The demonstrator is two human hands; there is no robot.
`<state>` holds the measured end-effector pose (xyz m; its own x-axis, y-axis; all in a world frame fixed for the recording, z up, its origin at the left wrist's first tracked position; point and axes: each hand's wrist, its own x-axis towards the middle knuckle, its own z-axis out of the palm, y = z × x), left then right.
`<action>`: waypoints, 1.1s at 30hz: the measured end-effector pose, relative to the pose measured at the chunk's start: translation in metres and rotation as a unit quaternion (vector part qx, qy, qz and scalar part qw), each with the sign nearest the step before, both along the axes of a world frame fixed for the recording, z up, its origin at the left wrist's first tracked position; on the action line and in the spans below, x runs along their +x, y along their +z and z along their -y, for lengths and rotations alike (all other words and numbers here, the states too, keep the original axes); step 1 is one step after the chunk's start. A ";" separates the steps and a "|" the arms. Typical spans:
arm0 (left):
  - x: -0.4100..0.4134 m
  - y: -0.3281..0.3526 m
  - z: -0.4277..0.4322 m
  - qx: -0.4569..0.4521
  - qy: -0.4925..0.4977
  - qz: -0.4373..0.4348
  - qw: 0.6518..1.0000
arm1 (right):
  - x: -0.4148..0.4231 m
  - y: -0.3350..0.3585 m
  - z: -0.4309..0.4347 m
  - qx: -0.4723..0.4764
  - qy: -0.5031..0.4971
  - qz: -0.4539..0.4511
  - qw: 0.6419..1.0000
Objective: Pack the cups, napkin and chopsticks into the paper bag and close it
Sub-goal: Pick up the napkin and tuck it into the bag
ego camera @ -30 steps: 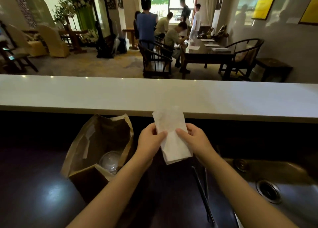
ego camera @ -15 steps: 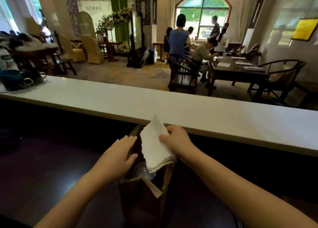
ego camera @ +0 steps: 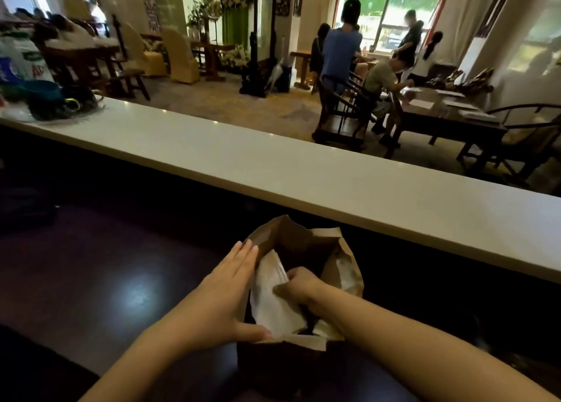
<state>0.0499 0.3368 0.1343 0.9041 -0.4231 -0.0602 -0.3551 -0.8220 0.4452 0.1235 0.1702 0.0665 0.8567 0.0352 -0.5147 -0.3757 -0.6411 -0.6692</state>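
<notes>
A brown paper bag (ego camera: 346, 259) stands open on the dark counter in front of me. My right hand (ego camera: 299, 289) is inside its mouth, fingers closed on a white folded napkin (ego camera: 271, 298) that sits partly down in the bag. My left hand (ego camera: 226, 286) lies flat against the bag's left outer wall, thumb along the near rim, holding it steady. The cups are hidden under the napkin and my hand. The chopsticks are out of view.
A long white bar ledge (ego camera: 273, 170) runs across just beyond the bag. Dark cups and a packet (ego camera: 36, 91) sit at its far left end. Past it is a dining room with several people at a dark table (ego camera: 449, 119).
My right hand has pushed the napkin from above the bag down into its mouth. My left hand has moved onto the bag's left side. The view has swung left, losing the chopsticks and sink.
</notes>
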 end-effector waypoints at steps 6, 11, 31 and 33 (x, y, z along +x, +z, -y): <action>-0.007 -0.006 0.009 -0.023 -0.008 0.006 1.000 | -0.010 -0.016 0.020 0.012 0.037 0.013 0.999; -0.005 -0.009 0.013 -0.028 -0.010 0.006 1.000 | -0.010 -0.017 0.020 -0.189 0.202 0.064 0.959; 0.007 0.008 0.018 0.013 -0.030 -0.012 0.999 | -0.004 0.035 0.051 -0.016 0.252 0.045 0.967; 0.009 0.011 0.020 0.017 -0.028 -0.021 0.999 | -0.005 0.046 0.061 -0.009 0.267 0.051 0.962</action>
